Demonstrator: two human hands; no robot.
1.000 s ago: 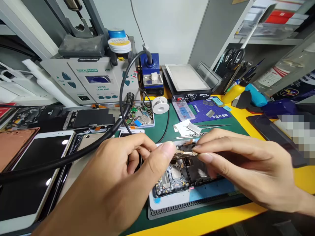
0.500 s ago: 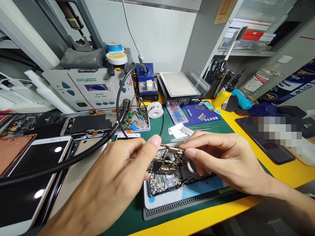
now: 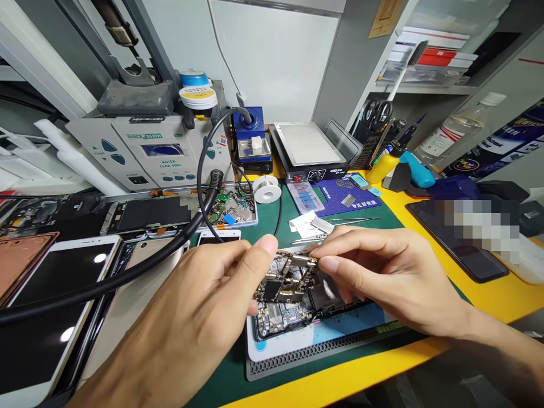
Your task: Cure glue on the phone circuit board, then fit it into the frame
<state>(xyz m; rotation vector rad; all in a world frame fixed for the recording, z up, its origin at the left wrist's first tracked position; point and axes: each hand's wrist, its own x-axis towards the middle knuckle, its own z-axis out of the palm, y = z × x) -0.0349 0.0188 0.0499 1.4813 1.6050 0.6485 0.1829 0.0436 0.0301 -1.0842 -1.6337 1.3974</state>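
Observation:
Both hands hold a phone logic board (image 3: 284,282) with metal shields, just above an opened phone (image 3: 278,320) lying on a white and blue repair mat (image 3: 340,334). My left hand (image 3: 182,320) grips the board's left side, with its thumb on top and its fingers mostly hidden underneath. My right hand (image 3: 382,277) pinches the board's right end between thumb and forefinger. The board hides part of the phone's interior.
A black hot-air hose (image 3: 127,280) crosses the left side, beside several phones (image 3: 51,317). A parts tray (image 3: 229,207), solder spool (image 3: 267,190), tweezers (image 3: 351,220), hot-air station (image 3: 147,150) and heating plate (image 3: 306,144) stand beyond my hands on a green mat (image 3: 263,362).
Since a second ago, the board has tilted from nearly edge-on to showing its face, and the view has shifted. Over the last half second, the hands and board have barely moved.

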